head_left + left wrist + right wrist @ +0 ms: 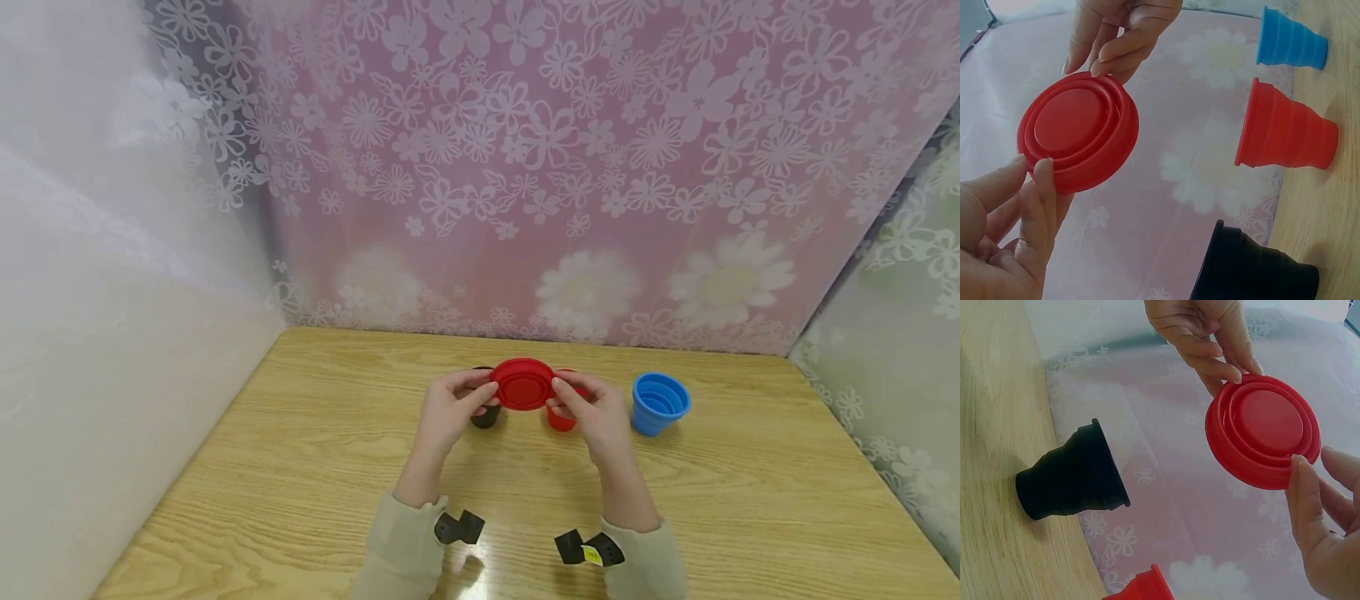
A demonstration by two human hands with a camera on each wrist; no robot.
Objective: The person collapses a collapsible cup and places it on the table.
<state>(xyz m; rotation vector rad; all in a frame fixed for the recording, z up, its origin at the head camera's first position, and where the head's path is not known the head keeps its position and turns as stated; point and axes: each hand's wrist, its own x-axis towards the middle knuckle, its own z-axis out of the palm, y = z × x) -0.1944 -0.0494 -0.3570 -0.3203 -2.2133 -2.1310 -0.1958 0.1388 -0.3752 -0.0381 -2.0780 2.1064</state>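
A red collapsible cup (pixel 523 385), folded flat into a ringed disc, is held up above the table. My left hand (pixel 448 408) pinches its left edge between thumb and fingers, and my right hand (pixel 603 417) pinches the right edge the same way. In both wrist views the stepped rings and flat round base of the folded cup (pixel 1072 122) show. Behind the hands stand a black collapsible cup (pixel 1072 472) and a second red cup (pixel 1288 128), both extended and partly hidden in the head view. To the right of my right hand stands an extended blue cup (pixel 656 408).
The cups stand on a light wood-grain table (pixel 300 467). A pink flowered curtain (pixel 487 208) hangs along its back edge, with pale sheets (pixel 112 292) at the left and right sides. Black wrist straps (pixel 459 527) sit over beige sleeves.
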